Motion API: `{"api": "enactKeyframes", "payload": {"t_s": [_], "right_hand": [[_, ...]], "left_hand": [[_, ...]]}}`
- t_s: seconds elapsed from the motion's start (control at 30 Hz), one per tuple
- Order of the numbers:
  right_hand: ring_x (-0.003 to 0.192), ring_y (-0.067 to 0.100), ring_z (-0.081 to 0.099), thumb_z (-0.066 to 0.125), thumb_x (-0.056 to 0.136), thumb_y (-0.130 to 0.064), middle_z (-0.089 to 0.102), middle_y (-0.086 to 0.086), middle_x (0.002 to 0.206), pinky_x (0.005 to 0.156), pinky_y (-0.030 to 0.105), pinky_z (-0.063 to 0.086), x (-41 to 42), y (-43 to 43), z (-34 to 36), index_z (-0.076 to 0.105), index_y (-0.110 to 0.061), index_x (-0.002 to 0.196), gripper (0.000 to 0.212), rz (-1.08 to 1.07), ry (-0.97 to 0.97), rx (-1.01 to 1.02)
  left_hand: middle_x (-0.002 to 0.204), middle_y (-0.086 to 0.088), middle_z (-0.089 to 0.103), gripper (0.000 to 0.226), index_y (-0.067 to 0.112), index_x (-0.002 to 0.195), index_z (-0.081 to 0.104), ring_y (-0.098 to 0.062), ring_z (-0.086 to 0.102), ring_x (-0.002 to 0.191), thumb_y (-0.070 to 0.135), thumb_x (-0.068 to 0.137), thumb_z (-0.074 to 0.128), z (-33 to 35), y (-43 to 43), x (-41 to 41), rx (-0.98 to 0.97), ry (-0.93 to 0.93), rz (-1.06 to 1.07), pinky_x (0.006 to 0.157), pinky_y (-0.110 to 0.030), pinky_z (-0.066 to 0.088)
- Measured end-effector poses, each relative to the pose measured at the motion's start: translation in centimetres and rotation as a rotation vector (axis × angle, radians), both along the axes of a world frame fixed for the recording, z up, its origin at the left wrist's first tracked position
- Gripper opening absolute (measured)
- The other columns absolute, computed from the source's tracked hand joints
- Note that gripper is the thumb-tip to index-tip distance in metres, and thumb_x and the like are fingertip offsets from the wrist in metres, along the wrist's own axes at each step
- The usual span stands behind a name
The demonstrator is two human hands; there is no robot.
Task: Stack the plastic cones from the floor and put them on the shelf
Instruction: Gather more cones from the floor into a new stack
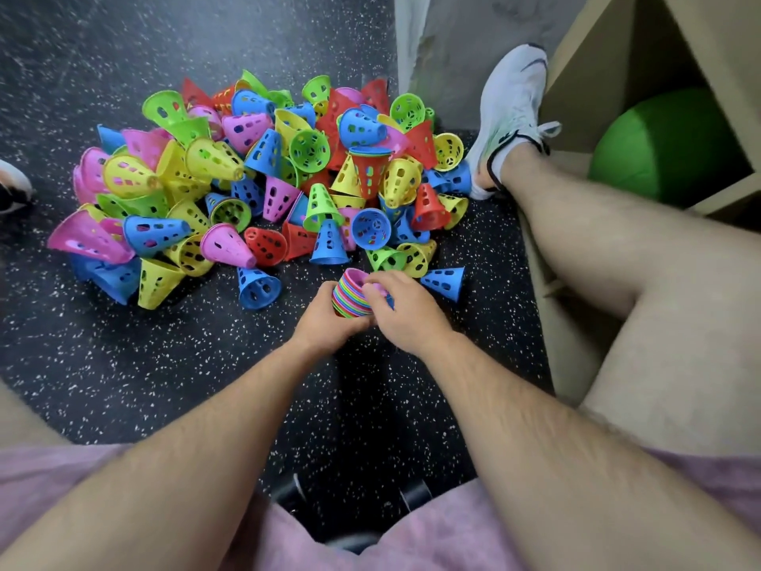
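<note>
A big pile of loose plastic cones (255, 179) in pink, yellow, green, blue and red lies on the dark speckled floor ahead of me. Just in front of the pile I hold a nested stack of cones (349, 296), its many coloured rims showing, tilted with the open end away from me. My left hand (325, 319) grips the stack from the left and underneath. My right hand (401, 311) curls over its right side and top, fingers on the pink rim. A single blue cone (444, 282) lies right beside my right hand.
A wooden shelf unit (597, 76) stands at the right, holding a green ball (667, 146) in its low compartment. My right leg and white shoe (510, 113) stretch along the shelf front. Another shoe (12, 183) shows at the left edge. A pale wall corner (412, 39) rises behind the pile.
</note>
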State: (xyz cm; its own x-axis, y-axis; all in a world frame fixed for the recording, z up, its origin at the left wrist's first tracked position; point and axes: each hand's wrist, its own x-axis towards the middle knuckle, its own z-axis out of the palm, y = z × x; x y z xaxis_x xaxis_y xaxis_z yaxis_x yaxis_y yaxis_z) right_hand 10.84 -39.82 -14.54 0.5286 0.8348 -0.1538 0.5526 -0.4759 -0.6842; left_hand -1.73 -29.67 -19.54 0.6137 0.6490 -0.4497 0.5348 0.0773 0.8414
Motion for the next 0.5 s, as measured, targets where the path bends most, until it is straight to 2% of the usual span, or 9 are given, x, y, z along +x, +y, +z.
{"api": "enactKeyframes", "payload": {"t_s": [0.07,0.13,0.2,0.27,0.37,0.5], "right_hand": [[0.118,0.017,0.05,0.044,0.099,-0.028,0.058,-0.002,0.126,0.103,0.035,0.041,0.5,-0.6,-0.5,0.059,-0.02,0.126,0.032,-0.088,-0.129,-0.023],[0.126,0.02,0.042,0.048,0.092,-0.017,0.051,-0.003,0.134,0.108,0.038,0.037,1.2,-1.6,-1.5,0.055,-0.022,0.131,0.04,-0.047,-0.272,-0.186],[0.131,0.022,0.037,0.052,0.09,-0.012,0.041,-0.004,0.144,0.109,0.04,0.037,1.8,-2.3,-2.6,0.049,-0.027,0.138,0.05,0.001,-0.274,-0.342],[0.131,0.024,0.038,0.055,0.093,-0.013,0.035,-0.002,0.148,0.106,0.043,0.042,2.1,-2.5,-3.2,0.046,-0.029,0.139,0.049,-0.046,-0.242,-0.381],[0.12,0.024,0.046,0.058,0.094,-0.015,0.038,-0.003,0.14,0.094,0.043,0.047,2.2,-2.0,-3.3,0.05,-0.024,0.126,0.035,-0.009,-0.337,-0.325],[0.116,0.024,0.046,0.058,0.095,-0.018,0.049,-0.003,0.129,0.093,0.04,0.046,2.1,-1.7,-3.7,0.044,-0.026,0.133,0.041,0.246,-0.385,-0.372]], "left_hand": [[0.099,0.003,0.07,0.073,0.022,0.113,0.054,-0.012,0.067,0.086,0.037,0.057,0.099,-0.4,-0.2,-0.3,-0.018,-0.012,-0.002,0.08,-0.03,0.057],[0.1,0.003,0.071,0.076,0.026,0.11,0.053,-0.013,0.069,0.09,0.046,0.053,0.098,-0.9,-0.5,-0.7,-0.032,0.012,-0.01,0.084,-0.033,0.057],[0.101,0.004,0.07,0.071,0.025,0.113,0.053,-0.013,0.068,0.092,0.039,0.06,0.099,-1.2,-0.8,-1.0,-0.045,0.019,-0.016,0.085,-0.03,0.055],[0.102,0.004,0.069,0.07,0.025,0.114,0.052,-0.012,0.068,0.094,0.038,0.063,0.098,-1.3,-1.0,-1.2,-0.05,0.024,-0.017,0.086,-0.03,0.055],[0.103,0.004,0.069,0.07,0.024,0.115,0.052,-0.011,0.067,0.094,0.038,0.063,0.098,-1.5,-1.0,-1.4,-0.054,0.03,-0.018,0.086,-0.03,0.055],[0.101,0.005,0.069,0.071,0.02,0.117,0.053,-0.01,0.067,0.09,0.037,0.065,0.097,-1.3,-0.6,-1.7,-0.035,0.051,-0.007,0.083,-0.029,0.053]]}}
